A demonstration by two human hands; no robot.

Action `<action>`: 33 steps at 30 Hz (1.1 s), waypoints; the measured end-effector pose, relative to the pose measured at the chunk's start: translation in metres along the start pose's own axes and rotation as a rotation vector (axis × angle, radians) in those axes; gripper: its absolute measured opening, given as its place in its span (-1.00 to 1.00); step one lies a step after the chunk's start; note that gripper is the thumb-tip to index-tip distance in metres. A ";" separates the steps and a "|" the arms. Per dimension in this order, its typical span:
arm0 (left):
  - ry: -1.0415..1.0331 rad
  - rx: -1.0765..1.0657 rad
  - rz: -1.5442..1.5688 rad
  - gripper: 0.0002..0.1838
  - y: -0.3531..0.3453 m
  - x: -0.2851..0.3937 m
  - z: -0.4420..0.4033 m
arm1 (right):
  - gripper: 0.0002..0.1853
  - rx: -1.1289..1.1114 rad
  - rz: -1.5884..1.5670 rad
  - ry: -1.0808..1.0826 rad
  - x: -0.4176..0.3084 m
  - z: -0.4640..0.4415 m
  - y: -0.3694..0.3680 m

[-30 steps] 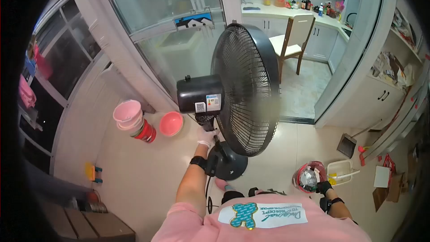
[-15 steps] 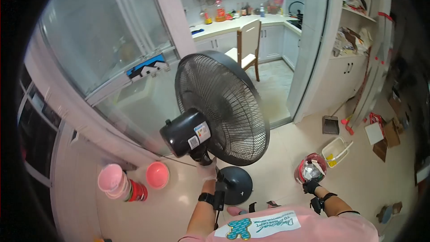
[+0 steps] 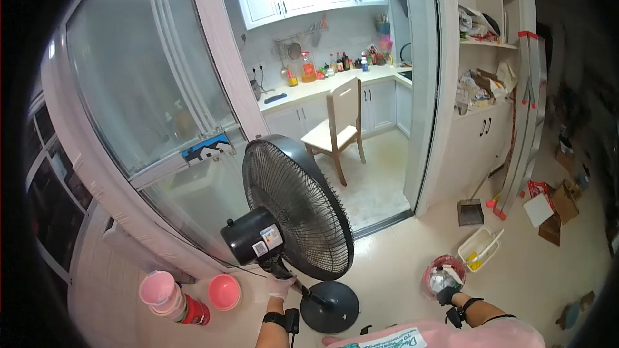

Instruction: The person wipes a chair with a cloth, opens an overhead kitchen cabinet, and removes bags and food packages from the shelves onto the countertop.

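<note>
A black standing fan (image 3: 300, 209) fills the middle of the head view, its round base (image 3: 330, 309) on the floor and its caged head facing the kitchen. My left hand (image 3: 279, 287), in a pale glove, is wrapped round the fan's pole just under the motor housing (image 3: 251, 235). At the right, my right hand (image 3: 448, 295), in a dark glove, grips the near rim of a red bucket (image 3: 429, 277). Silvery and white rubbish (image 3: 445, 277) lies inside this bucket. The fingers of the right hand are partly hidden.
Stacked pink and red buckets (image 3: 161, 290) and a pink basin (image 3: 224, 292) stand at the left. Beyond the bucket are a white basket (image 3: 480, 245), a dustpan (image 3: 471, 212) and a folded ladder (image 3: 522, 135). A chair (image 3: 342, 116) stands past the sliding door's track (image 3: 383, 222).
The view has tilted up, so more of the kitchen shows and the floor things sit lower. The fan's head appears farther left. Both hands keep their holds.
</note>
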State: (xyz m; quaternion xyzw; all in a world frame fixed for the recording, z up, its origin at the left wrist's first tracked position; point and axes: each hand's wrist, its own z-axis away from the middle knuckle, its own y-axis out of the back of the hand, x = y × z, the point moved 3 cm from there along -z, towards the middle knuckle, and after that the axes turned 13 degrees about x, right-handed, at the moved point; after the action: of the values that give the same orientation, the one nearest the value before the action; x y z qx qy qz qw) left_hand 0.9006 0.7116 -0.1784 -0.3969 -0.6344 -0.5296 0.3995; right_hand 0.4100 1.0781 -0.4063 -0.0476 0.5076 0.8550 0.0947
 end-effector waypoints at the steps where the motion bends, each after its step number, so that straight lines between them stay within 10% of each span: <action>1: -0.006 0.035 -0.071 -0.52 0.000 0.007 0.004 | -0.67 0.001 -0.003 -0.011 0.004 0.004 0.005; 24: 0.135 0.523 -0.096 -0.51 0.009 0.022 0.051 | -0.66 0.099 -0.036 -0.123 -0.005 -0.017 0.084; 33: 0.105 0.254 0.022 -0.43 0.006 -0.007 0.028 | -0.66 0.077 0.015 -0.117 0.016 -0.036 0.110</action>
State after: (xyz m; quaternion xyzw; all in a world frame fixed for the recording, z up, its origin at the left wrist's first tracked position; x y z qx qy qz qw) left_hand 0.9063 0.7399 -0.1861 -0.3217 -0.6703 -0.4605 0.4849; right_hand 0.3710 0.9970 -0.3316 0.0098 0.5343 0.8367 0.1196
